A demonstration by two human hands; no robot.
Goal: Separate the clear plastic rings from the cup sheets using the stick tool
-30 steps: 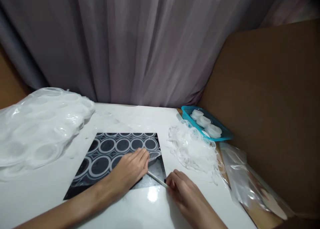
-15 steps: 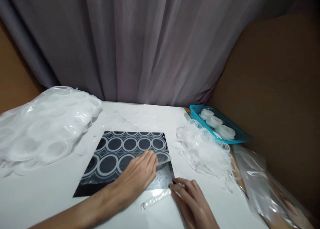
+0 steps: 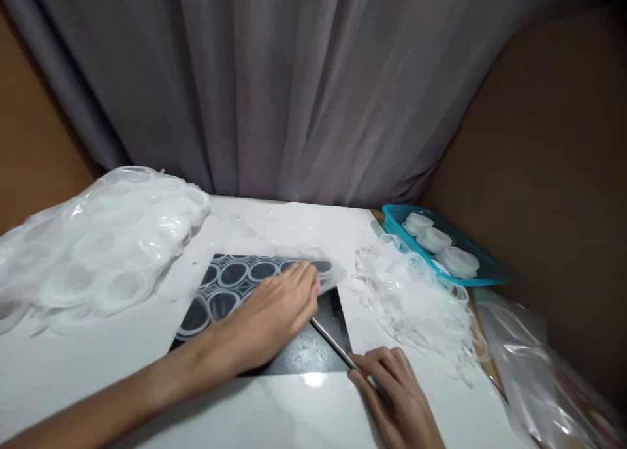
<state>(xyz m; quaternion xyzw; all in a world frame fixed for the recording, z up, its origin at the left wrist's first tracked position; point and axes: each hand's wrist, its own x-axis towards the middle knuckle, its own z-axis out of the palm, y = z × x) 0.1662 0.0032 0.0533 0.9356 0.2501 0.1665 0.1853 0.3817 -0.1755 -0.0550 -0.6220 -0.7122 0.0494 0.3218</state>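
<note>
A translucent plastic sheet patterned with white rings (image 3: 232, 274) lies partly over a black board (image 3: 313, 354). My left hand (image 3: 289, 299) pinches the sheet near its right side, which bends up off the board and is blurred. The board's lower right area shows bare beneath it. My right hand (image 3: 392, 384) closes around a slim silver stick-like tool (image 3: 330, 340) at the board's lower right corner. The tool slants up and left across the board, its far end near or behind my left hand. I cannot make out its tip.
A heap of ring-patterned plastic sheets (image 3: 108, 240) rests at left. On the right lies a pile of loose plastic rings and scraps (image 3: 416, 299). Behind it, a blue basket (image 3: 396, 215) holds stacks of white discs (image 3: 455, 262). Clear plastic bags (image 3: 529, 351) lie at far right.
My left hand has moved up and away, lifting the sheet's right side and baring more board. The silver tool, earlier lying flat below the board, now points up and left from my right hand.
</note>
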